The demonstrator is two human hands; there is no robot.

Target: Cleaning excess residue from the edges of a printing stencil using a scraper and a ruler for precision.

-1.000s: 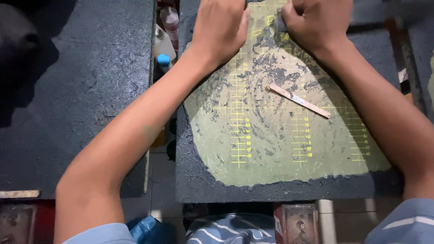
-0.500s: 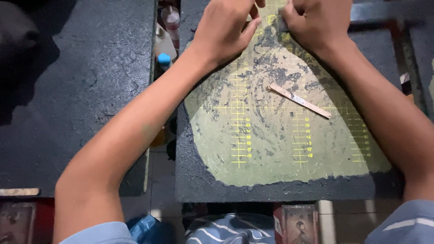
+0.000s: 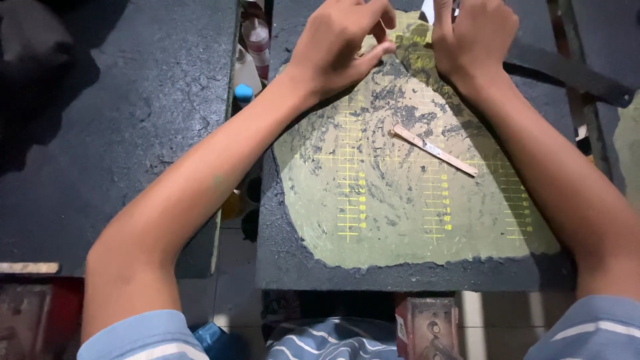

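Observation:
A dark board [image 3: 293,263] lies in front of me, its top worn to a yellow-green patch [image 3: 400,220] crossed by yellow ruler lines. A thin flat wooden stick [image 3: 433,150] lies loose on that patch. At the board's far edge my left hand [image 3: 337,43] has its fingers curled, thumb and fingertips pressed to the surface. My right hand [image 3: 477,40] sits close beside it, fingers bent around a small white thing that is mostly hidden. What either hand grips is hidden.
A second dark board [image 3: 120,127] lies to the left. In the gap between the boards stand bottles, one with a blue cap [image 3: 244,92]. A dark strip [image 3: 573,73] runs along the right. A small reddish box [image 3: 427,327] sits below the board.
Both hands have come lower in the picture and closer together at the board's far edge. My left fingers have curled in more. The stick has not moved on the board.

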